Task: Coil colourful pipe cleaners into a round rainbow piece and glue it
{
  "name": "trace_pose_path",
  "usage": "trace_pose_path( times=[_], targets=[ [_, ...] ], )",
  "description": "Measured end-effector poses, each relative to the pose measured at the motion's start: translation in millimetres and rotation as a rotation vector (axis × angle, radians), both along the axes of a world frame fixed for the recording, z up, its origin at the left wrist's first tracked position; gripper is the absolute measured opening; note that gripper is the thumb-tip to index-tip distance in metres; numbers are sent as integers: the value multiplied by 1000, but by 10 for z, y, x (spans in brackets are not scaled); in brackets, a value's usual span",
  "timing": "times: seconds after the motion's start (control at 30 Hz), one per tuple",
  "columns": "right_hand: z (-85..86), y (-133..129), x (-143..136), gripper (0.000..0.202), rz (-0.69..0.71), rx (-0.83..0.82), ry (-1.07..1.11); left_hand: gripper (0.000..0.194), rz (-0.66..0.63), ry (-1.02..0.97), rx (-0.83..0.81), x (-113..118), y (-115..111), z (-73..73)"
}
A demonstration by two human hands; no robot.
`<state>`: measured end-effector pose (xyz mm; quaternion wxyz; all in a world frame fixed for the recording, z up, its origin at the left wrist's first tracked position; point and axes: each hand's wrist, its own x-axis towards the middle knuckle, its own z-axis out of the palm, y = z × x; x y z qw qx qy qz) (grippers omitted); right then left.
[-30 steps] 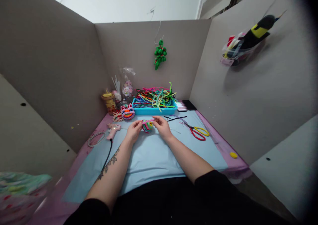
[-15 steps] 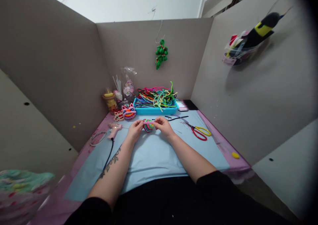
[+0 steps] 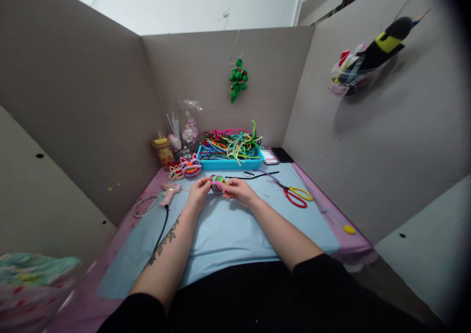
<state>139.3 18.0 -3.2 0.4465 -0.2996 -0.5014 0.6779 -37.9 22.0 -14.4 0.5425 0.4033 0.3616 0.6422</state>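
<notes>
Between my hands, above the blue cloth, is a small striped piece of fuzzy stems (image 3: pixel 218 185) in pink, green and dark tones. My left hand (image 3: pixel 199 192) pinches its left edge. At its right side, the fingers of my right hand (image 3: pixel 240 192) are closed on a pink strip that crosses the piece. A pink glue gun (image 3: pixel 170 193) lies left of my left hand. To the right are scissors (image 3: pixel 296 195) with red and yellow handles.
Behind my hands stands a blue tray (image 3: pixel 230 165) full of colourful stems. Two finished animal faces (image 3: pixel 191 166) sit at its left, near a brown cup (image 3: pixel 164 152). Grey panels (image 3: pixel 228 48) enclose the table. A yellow disc (image 3: pixel 349 230) lies at the right edge.
My right hand has moved slightly left and down. The pink strip now slants down to the right across the striped piece, where it lay nearly level.
</notes>
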Motion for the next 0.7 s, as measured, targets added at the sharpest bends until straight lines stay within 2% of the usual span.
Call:
trace_pose_path(
  times=[0.2,0.3,0.43,0.57,0.7],
  targets=[
    [-15,4,-27,33,-11,-78,-7,35,-11,-35,23,1,0,10],
    [10,29,-2,34,-41,-111,99,36,-12,-95,23,4,0,21],
    [6,93,33,34,-100,-128,253,43,35,-13,-13,6,-3,9],
    [-41,123,17,30,-114,-122,232,53,44,42,-30,19,-11,-15],
    [-71,113,-14,27,-167,-46,142,61,-18,12,-14,36,-23,-19]
  ],
)
